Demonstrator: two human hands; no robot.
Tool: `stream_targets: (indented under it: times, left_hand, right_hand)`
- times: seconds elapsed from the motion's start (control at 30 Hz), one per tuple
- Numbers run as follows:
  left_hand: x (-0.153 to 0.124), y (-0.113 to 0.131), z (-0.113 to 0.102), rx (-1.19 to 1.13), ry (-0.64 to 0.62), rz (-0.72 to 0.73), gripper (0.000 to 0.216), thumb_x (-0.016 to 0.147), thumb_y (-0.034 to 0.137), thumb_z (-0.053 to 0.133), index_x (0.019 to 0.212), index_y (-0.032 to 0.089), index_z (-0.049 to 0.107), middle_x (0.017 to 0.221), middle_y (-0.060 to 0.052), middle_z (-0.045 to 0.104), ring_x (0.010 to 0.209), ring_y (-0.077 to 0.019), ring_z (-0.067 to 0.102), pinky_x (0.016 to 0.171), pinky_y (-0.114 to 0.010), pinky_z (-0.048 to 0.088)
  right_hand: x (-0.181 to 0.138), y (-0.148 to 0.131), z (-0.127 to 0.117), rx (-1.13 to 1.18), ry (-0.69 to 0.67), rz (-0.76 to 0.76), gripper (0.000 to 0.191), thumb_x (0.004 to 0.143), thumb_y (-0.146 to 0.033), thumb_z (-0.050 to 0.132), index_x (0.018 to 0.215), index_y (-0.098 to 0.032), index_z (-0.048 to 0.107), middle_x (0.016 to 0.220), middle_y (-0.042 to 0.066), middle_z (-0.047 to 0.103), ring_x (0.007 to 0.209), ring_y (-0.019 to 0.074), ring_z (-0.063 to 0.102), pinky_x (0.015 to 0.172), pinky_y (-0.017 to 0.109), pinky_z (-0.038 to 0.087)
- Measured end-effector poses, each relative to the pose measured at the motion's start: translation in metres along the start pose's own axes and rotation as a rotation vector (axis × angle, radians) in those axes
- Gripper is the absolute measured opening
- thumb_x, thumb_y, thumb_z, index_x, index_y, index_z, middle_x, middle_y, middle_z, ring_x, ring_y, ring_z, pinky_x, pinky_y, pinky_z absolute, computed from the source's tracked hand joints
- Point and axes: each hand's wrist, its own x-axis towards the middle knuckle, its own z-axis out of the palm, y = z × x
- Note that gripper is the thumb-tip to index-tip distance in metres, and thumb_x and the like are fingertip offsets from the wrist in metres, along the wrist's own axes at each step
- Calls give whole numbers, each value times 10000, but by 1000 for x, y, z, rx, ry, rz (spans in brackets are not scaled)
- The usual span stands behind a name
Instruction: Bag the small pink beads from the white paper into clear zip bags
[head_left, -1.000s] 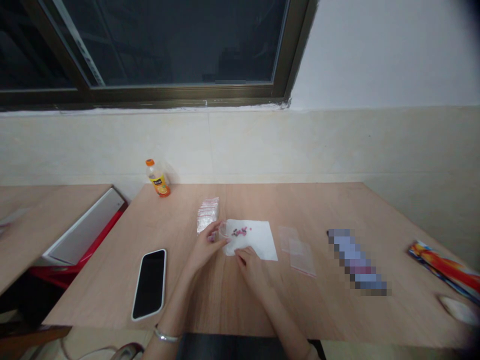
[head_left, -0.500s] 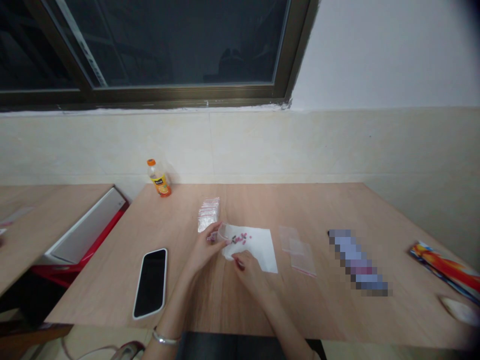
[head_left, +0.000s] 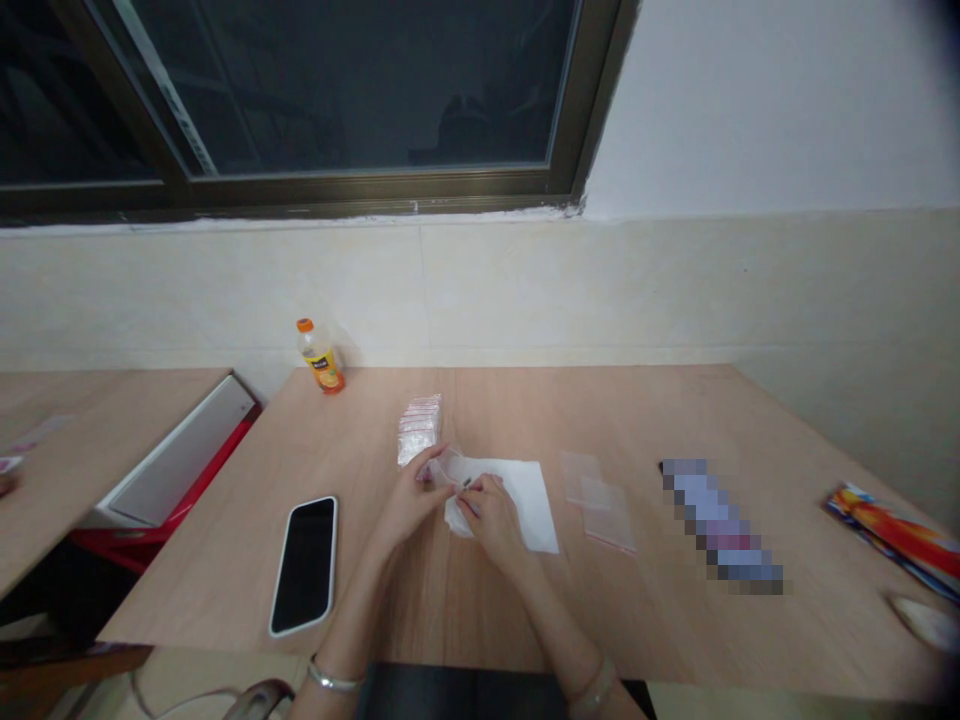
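My left grip is pinching a small clear plastic bag between the thumb and the fingers, just over the corner of a white paper sheet. The bag lies almost flat. Its long axis goes roughly from left to right, and the end away from my fingers points toward my right hand, but I cannot tell exactly where its opening is. My right grip is pressed together, and the fingertips pinch a tiny dark piece right at the edge of the bag. The two grips are very near each other, over the left part of the sheet. Farther from me than my left hand lies a stack of small zip bags, and to the right of the sheet lie two flat clear bags. On the table there are also a black smartphone and a juice bottle with an orange cap.
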Motion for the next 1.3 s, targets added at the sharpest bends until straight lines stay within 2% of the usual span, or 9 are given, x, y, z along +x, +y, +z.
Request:
stream_targets:
  times: [0.13, 0.3, 0.37, 0.47, 0.57, 0.73, 0.9, 1.1, 1.3]
  left_hand:
    - [-1, -3, -2, -18, -16, -1, 526, 636, 182, 727, 1145, 193, 597, 1177, -80, 634, 1093, -235, 577, 924, -366, 457]
    - [-2, -8, 5, -34, -32, 8, 527, 635, 187, 738, 1143, 176, 600, 1182, -90, 625, 1110, -237, 560, 977, -384, 416]
    - [-2, -7, 9, -22, -37, 17, 528, 631, 172, 741, 1141, 184, 604, 1188, -84, 625, 1127, -238, 549, 1007, -396, 388]
    - [-2, -4, 14, -13, -67, 27, 529, 634, 155, 735, 1145, 203, 603, 1204, -72, 624, 1154, -236, 534, 1030, -410, 362]
    - [-1, -2, 17, -13, -86, 22, 529, 642, 145, 728, 1150, 214, 599, 1216, -61, 622, 1169, -231, 526, 1038, -410, 356]
    - [-2, -2, 16, -29, -62, 15, 532, 634, 159, 745, 1145, 220, 610, 1224, -60, 620, 1174, -233, 527, 1052, -400, 342]
    - [-3, 0, 14, -23, -55, 3, 512, 663, 214, 733, 1158, 207, 601, 1224, -82, 619, 1156, -245, 538, 1010, -400, 378]
    - [-2, -4, 14, -63, -15, 2, 498, 695, 244, 709, 1172, 179, 584, 1213, -100, 618, 1139, -234, 547, 994, -376, 385]
    - [-3, -3, 12, -76, -30, -6, 498, 708, 258, 702, 1183, 186, 572, 1215, -95, 616, 1144, -240, 543, 970, -372, 400]
  right_hand:
    - [-3, 3, -4, 95, 97, -7, 128, 813, -187, 600, 736, -211, 698, 764, 40, 596, 793, 194, 535, 775, 348, 436]
    - [7, -16, -41, 307, 390, 178, 160, 827, -335, 599, 778, -211, 687, 761, 31, 597, 787, 188, 554, 716, 317, 449]
    - [14, -27, -55, 362, 426, 179, 167, 820, -357, 607, 795, -217, 694, 782, 27, 596, 778, 179, 562, 693, 303, 448]
    - [21, -37, -68, 369, 385, 108, 158, 813, -360, 613, 820, -235, 710, 804, 29, 590, 795, 177, 561, 704, 305, 452]
    - [23, -31, -69, 377, 335, 108, 201, 841, -359, 562, 880, -230, 711, 868, 54, 607, 852, 189, 565, 737, 316, 461]
    - [16, 5, -55, 319, 339, 272, 220, 825, -343, 534, 833, -188, 690, 839, 76, 618, 789, 198, 573, 674, 309, 465]
    - [-1, 32, -32, 223, 209, 326, 122, 762, -266, 580, 737, -197, 677, 793, 57, 613, 707, 195, 571, 665, 325, 477]
    - [-5, 41, -19, 197, 204, 344, 152, 761, -212, 550, 823, -183, 686, 840, 69, 615, 762, 206, 596, 702, 327, 488]
    - [2, 42, -17, 205, 176, 298, 145, 773, -228, 565, 784, -208, 709, 831, 63, 626, 803, 209, 603, 740, 331, 491]
